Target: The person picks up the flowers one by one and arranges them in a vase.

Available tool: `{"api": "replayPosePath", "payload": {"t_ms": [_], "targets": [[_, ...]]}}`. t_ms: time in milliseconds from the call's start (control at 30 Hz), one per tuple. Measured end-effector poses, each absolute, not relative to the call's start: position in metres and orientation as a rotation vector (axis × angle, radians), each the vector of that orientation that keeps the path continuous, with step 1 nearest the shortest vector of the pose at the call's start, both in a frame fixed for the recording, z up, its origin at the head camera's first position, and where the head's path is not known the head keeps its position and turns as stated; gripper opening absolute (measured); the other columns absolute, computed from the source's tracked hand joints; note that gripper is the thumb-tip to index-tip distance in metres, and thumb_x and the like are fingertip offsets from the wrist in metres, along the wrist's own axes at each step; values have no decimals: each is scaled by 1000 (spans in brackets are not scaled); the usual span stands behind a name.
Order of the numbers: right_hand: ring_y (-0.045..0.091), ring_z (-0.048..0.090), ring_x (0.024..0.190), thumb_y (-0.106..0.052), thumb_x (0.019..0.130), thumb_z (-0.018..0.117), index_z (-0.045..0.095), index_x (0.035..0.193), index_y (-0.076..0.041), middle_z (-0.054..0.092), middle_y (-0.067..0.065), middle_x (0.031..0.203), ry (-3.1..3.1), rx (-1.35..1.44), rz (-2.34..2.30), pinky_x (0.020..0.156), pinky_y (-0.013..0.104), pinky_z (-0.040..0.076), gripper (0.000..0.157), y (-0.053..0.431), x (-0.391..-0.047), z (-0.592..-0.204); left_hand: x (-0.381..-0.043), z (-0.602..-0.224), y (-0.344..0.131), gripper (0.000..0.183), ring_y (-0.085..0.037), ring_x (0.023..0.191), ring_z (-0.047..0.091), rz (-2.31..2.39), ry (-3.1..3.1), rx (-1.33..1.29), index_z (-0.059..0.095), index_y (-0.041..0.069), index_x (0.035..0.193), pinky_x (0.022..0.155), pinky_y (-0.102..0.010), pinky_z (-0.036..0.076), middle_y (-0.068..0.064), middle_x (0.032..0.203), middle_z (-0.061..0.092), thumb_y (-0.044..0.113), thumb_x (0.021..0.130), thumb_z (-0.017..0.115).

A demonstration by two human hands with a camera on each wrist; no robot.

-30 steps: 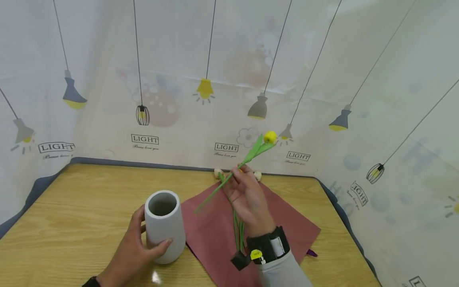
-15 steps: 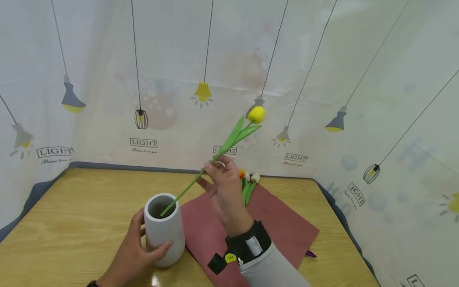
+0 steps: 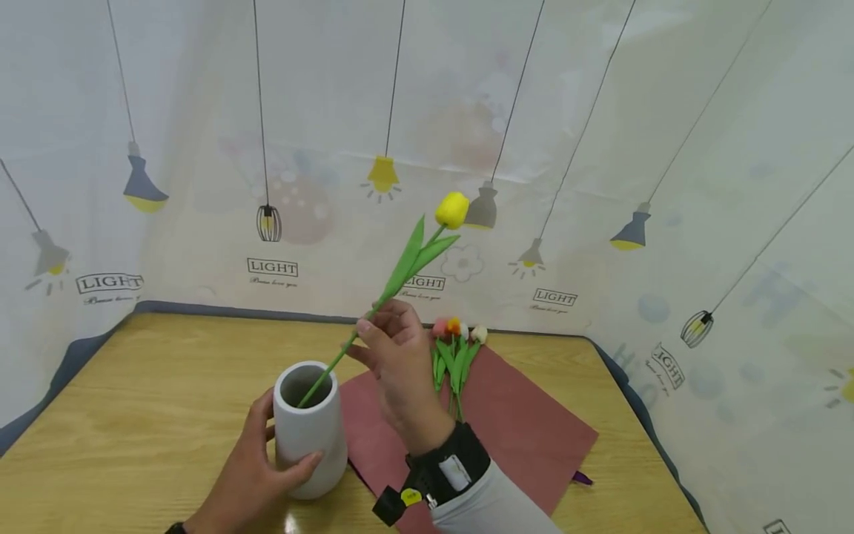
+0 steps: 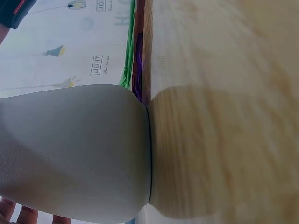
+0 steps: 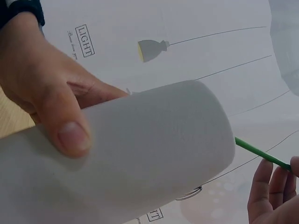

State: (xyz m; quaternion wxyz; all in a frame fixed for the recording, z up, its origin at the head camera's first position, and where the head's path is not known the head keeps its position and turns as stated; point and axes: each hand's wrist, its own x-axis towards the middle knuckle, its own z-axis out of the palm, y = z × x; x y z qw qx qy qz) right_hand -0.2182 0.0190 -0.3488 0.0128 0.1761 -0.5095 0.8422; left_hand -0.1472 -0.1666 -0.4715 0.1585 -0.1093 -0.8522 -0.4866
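Pinching a yellow tulip point(image 3: 398, 277) in my right hand point(image 3: 408, 374), I hold its stem tip point(image 3: 308, 398) inside the vase point(image 3: 310, 437) my left hand point(image 3: 256, 466) grips.

One vase point(image 3: 310, 436), five tulips point(image 3: 453, 210) (one yellow).

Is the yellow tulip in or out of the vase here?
Partly in: the lower stem dips into the vase, while the bloom and leaves are outside, the right hand pinching the stem between.

Matt vase point(image 3: 309, 434), glossy wooden table point(image 3: 167, 393)
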Motion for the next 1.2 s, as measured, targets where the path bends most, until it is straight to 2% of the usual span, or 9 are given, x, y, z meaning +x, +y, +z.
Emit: {"api": "replayPosePath", "payload": {"t_ms": [400,667,933,1200], "targets": [[28,56,88,-12,87,63,50,112,-11,54,5,94,-1724,750,2478,78,43,57,28,18,-214,-352,-150,-473,-164,102,-17,113,42,-1387,-2391,-317,17,30,145,87,-53,48,-2,136,40,33,67,83],[26,56,86,-14,87,63,50,109,-10,55,5,94,-1819,799,2423,76,37,56,26,12,-210,-363,-150,-474,-165,102,-19,114,42,-1417,-2396,-321,16,32,145,87,-54,48,-2,139,38,34,68,82],[34,55,90,-14,87,63,51,109,-10,54,7,95,-1851,808,2320,76,39,56,25,10,-211,-365,-151,-477,-166,102,-24,113,44,-1433,-2389,-332,16,31,145,85,-54,48,-4,139,37,31,68,82],[25,57,91,-15,87,64,51,107,-4,55,8,95,-1897,796,2220,76,36,55,26,6,-212,-369,-148,-473,-168,99,-25,114,44,-1450,-2407,-326,14,36,144,85,-57,48,-4,141,34,35,71,80]]}}
